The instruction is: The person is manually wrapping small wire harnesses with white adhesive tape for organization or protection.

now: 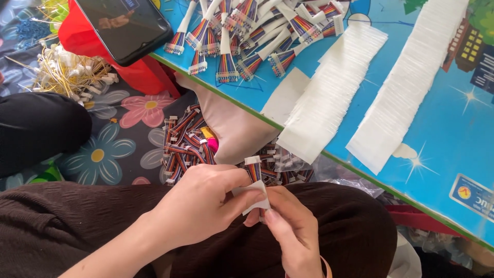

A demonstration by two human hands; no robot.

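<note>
Rainbow-striped ribbon cable with a white plastic connector point(253, 170): one piece, held upright between both my hands above my lap, connector end up. A small white paper label point(256, 198) is folded about its lower part.

Left hand point(200, 203): fingers closed, thumb and forefinger pinching the label against the cable.

Right hand point(290, 231): fingers closed, thumb pressing the label's other side; both hands touch at the cable.

Loose heap of the same striped cables point(182, 144): too many to count, lying on the flowered dark cloth point(121, 139) just beyond my left hand. More of them sit in a clear plastic bag point(288, 164) just beyond my right hand.

Blue printed tabletop point(453, 134): its green edge runs diagonally from upper left to lower right, close past my right hand; the hands work in the narrow room between that edge and my brown-clad knees.

Strips of white paper labels point(329, 95): two long strips lying side by side on the table, well apart from my hands.

Labelled cables, white-wrapped point(257, 36): a spread heap at the table's far edge, count not clear.

Black phone, screen up point(126, 25): one, resting on a red plastic thing point(144, 72).

Yellow-wired white connectors point(72, 72): one tangle, far left.
</note>
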